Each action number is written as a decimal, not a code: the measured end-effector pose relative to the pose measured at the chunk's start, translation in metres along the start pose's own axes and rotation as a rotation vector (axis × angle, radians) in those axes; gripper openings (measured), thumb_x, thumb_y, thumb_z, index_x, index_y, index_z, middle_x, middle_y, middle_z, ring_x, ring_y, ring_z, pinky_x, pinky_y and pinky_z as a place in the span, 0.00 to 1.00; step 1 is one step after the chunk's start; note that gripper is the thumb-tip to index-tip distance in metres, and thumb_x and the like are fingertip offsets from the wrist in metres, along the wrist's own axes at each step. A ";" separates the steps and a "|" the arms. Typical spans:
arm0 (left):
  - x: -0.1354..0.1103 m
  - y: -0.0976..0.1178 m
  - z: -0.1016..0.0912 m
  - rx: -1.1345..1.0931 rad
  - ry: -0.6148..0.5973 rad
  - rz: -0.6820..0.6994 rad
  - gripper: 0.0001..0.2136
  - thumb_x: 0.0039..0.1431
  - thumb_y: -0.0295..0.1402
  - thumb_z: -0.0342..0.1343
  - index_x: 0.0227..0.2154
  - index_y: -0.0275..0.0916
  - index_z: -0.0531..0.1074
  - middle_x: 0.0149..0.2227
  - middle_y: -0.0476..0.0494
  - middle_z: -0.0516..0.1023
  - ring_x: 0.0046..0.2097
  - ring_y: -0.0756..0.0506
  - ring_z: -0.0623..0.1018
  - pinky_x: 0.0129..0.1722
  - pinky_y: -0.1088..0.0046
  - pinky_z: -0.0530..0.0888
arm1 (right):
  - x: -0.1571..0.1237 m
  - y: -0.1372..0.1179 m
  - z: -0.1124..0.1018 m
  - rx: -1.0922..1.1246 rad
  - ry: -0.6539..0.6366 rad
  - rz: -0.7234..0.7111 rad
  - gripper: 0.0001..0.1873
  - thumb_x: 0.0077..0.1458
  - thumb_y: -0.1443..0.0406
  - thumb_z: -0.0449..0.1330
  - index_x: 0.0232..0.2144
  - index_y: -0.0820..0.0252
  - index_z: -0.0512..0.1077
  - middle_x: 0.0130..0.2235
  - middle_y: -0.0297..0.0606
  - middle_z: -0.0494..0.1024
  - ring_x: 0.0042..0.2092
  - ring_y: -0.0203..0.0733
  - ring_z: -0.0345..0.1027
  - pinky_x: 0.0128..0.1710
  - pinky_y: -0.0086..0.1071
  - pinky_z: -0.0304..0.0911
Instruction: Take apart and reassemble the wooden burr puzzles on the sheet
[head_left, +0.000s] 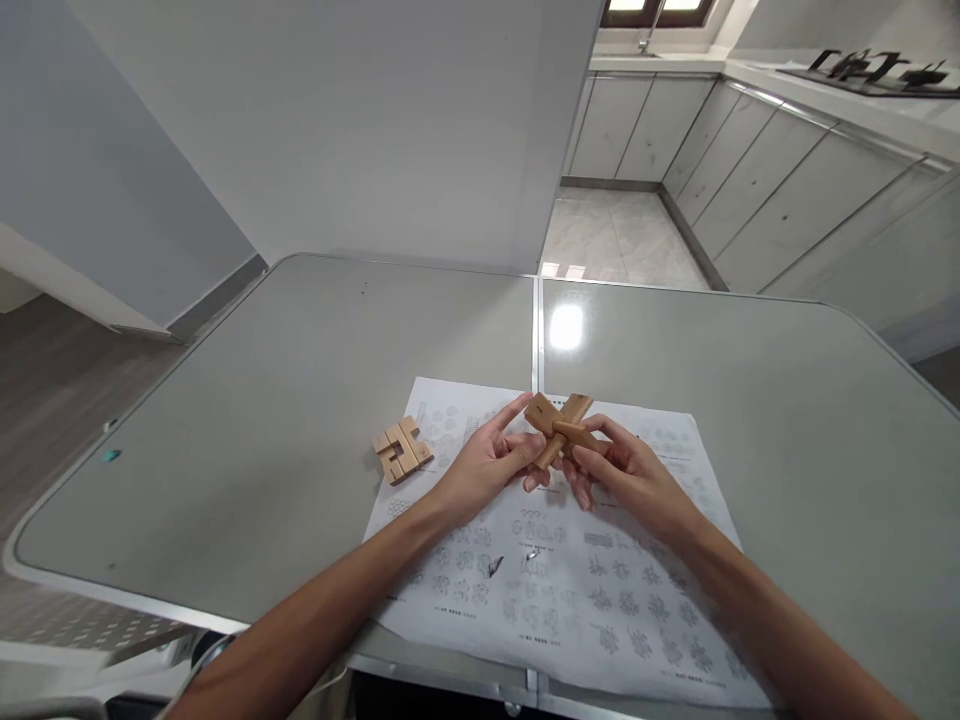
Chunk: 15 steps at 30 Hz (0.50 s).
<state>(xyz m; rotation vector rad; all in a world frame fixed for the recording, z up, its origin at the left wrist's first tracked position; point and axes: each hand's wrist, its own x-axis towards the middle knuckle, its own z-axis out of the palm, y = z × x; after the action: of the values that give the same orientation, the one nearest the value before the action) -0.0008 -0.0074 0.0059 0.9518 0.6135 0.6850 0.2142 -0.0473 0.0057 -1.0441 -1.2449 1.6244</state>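
Note:
Above a printed diagram sheet [555, 620], both my hands grip one wooden interlocking puzzle [559, 425], its notched sticks crossing at several angles. My left hand [499, 455] pinches the lower left stick between thumb and fingers, with the index finger stretched up along its side. From the right, my right hand [619, 465] closes thumb and fingers on the stick that points that way. Left of the sheet's middle, a flat group of wooden puzzle pieces [403, 450] lies partly on the paper's edge and partly on the table.
The grey folding table [247, 420] has a metal seam [538, 330] down its middle. Two small dark scraps [496, 566] lie on the sheet. A green spot [112, 455] shows near the left edge. Beyond stand a white wall [360, 130] and kitchen cabinets [780, 170].

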 end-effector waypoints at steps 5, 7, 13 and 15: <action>0.001 0.004 0.002 -0.093 0.081 -0.008 0.42 0.67 0.53 0.58 0.74 0.36 0.48 0.41 0.38 0.80 0.28 0.51 0.72 0.38 0.66 0.70 | 0.001 0.003 -0.004 0.253 -0.045 0.138 0.14 0.68 0.53 0.63 0.38 0.59 0.75 0.32 0.35 0.77 0.24 0.32 0.68 0.25 0.28 0.68; 0.001 0.007 0.001 -0.123 0.126 0.013 0.40 0.68 0.53 0.56 0.72 0.34 0.51 0.41 0.38 0.80 0.29 0.50 0.72 0.39 0.66 0.71 | 0.004 0.005 -0.007 0.431 0.034 0.154 0.13 0.65 0.56 0.66 0.35 0.59 0.76 0.31 0.34 0.76 0.23 0.29 0.64 0.23 0.24 0.67; 0.000 0.016 -0.001 -0.044 0.235 0.018 0.26 0.67 0.51 0.59 0.58 0.37 0.69 0.34 0.47 0.75 0.31 0.50 0.71 0.39 0.70 0.70 | 0.013 0.008 -0.023 0.820 0.335 0.009 0.09 0.57 0.65 0.73 0.37 0.57 0.76 0.34 0.29 0.76 0.25 0.25 0.62 0.23 0.15 0.69; 0.000 0.017 -0.001 -0.022 0.243 0.015 0.23 0.66 0.50 0.60 0.54 0.38 0.71 0.33 0.49 0.74 0.30 0.51 0.70 0.39 0.70 0.70 | 0.015 0.010 -0.028 0.866 0.430 -0.050 0.10 0.56 0.67 0.73 0.38 0.56 0.76 0.35 0.28 0.76 0.25 0.24 0.63 0.23 0.14 0.70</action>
<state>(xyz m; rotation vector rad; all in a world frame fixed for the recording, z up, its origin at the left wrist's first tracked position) -0.0055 0.0000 0.0206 0.8600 0.8116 0.8263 0.2346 -0.0260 -0.0104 -0.7212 -0.2144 1.5457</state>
